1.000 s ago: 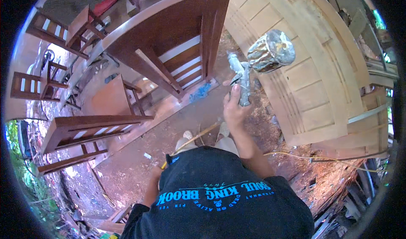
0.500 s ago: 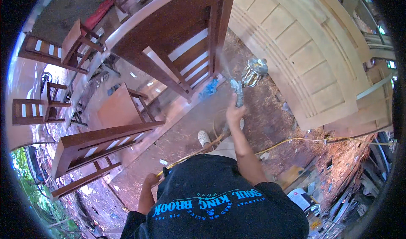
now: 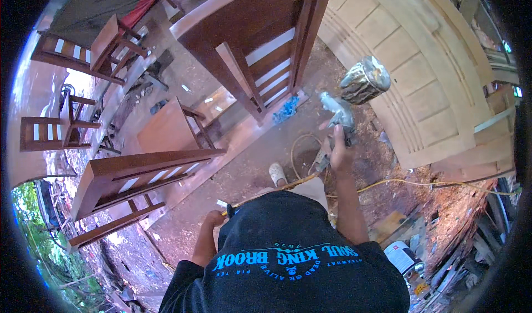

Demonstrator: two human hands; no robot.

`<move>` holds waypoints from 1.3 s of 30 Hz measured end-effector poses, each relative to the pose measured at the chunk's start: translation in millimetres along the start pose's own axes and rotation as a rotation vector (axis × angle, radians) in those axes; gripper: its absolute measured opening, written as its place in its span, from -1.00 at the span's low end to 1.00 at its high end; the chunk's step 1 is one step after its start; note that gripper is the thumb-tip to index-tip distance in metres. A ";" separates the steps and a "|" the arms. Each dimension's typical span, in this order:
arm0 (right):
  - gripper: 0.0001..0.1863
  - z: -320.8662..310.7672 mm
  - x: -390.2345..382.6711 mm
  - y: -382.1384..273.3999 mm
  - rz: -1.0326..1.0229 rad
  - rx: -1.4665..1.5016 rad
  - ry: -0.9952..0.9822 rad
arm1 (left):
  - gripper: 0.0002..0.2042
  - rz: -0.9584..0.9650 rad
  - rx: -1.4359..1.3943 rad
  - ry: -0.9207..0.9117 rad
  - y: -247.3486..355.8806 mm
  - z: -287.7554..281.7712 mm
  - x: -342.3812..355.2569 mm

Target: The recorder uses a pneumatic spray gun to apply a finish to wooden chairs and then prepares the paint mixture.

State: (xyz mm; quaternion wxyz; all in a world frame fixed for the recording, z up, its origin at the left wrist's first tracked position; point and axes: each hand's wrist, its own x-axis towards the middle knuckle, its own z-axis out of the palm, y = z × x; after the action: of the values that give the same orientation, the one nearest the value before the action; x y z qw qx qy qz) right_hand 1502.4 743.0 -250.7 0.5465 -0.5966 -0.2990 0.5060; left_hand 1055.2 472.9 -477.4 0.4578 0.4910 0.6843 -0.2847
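Observation:
My right hand [image 3: 340, 151] is closed round the grip of a paint spray gun [image 3: 338, 112], whose silver cup [image 3: 366, 83] sits beyond the fist to the right. The gun is apart from the big reddish-brown chair [image 3: 233, 36] with a slatted back, standing to its left. Low at my left side, my left hand [image 3: 212, 220] is closed on a yellow air hose [image 3: 277, 189] that runs across the front of my body. Another slatted brown chair [image 3: 149, 171] stands nearest to that hand, beyond it on the left.
Pale wooden door panels [image 3: 410, 63] lean on the right. Several brown chairs stand at the far left, near a dark cloth [image 3: 94, 8]. A blue crumpled rag [image 3: 286, 109] lies by the big chair. More yellow hose [image 3: 399, 181] crosses the floor; a white can [image 3: 403, 256] stands lower right.
My right hand has moved right with the spray gun, and the cup has swung up into fuller view. The mist at the nozzle no longer shows. My left hand keeps its hold.

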 end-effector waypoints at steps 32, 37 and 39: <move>-0.72 -29.8 106.5 15.8 0.205 0.009 -0.444 | -0.63 -0.074 0.093 -0.003 75.9 53.7 -46.5; -0.69 -34.3 94.6 -12.4 0.034 0.083 -0.511 | -0.61 -0.125 -0.069 0.023 94.4 45.3 -45.4; -0.69 -33.8 96.7 -14.0 0.056 0.028 -0.492 | -0.59 -0.092 -0.017 0.001 99.4 42.7 -40.5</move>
State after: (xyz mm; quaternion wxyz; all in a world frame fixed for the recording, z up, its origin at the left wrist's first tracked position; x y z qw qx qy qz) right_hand 1566.4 822.3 -267.9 0.4513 -0.4559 -0.3995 0.6549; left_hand 1166.7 455.7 -452.7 0.4480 0.4553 0.7089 -0.2993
